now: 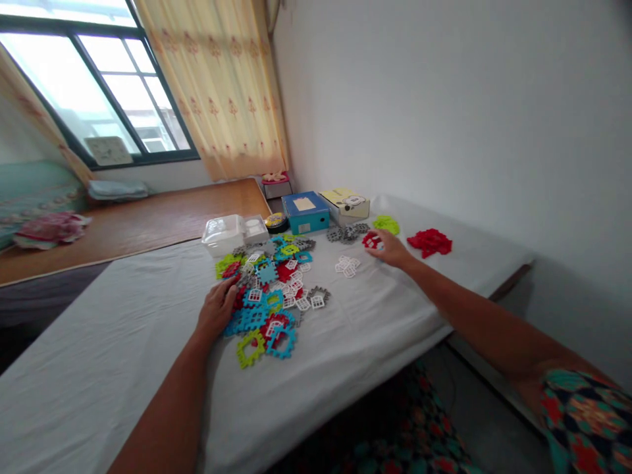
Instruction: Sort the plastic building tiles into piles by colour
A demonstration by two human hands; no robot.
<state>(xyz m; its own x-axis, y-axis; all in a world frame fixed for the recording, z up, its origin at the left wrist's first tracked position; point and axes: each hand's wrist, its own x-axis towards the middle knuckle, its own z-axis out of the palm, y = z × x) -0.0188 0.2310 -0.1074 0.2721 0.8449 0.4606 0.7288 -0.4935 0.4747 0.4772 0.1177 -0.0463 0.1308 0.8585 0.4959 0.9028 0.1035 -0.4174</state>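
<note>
A white cloth-covered table (133,316) bears a multicoloured heap of flat notched plastic pieces (266,272). The left hand (216,305) rests at its left edge; whether its fingers grip, I cannot tell. Near a grey plastic pile (347,233), the right hand (392,249) pinches a small red plastic piece (370,241).

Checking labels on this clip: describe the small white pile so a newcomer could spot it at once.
On the white-covered table, find the large multicoloured heap beside the left hand. Between that heap and the right hand lies the small white pile, made of window-shaped pieces. While its neighbours are a gray pile, a lime green pile and a red pile, it alone is all white.
</note>
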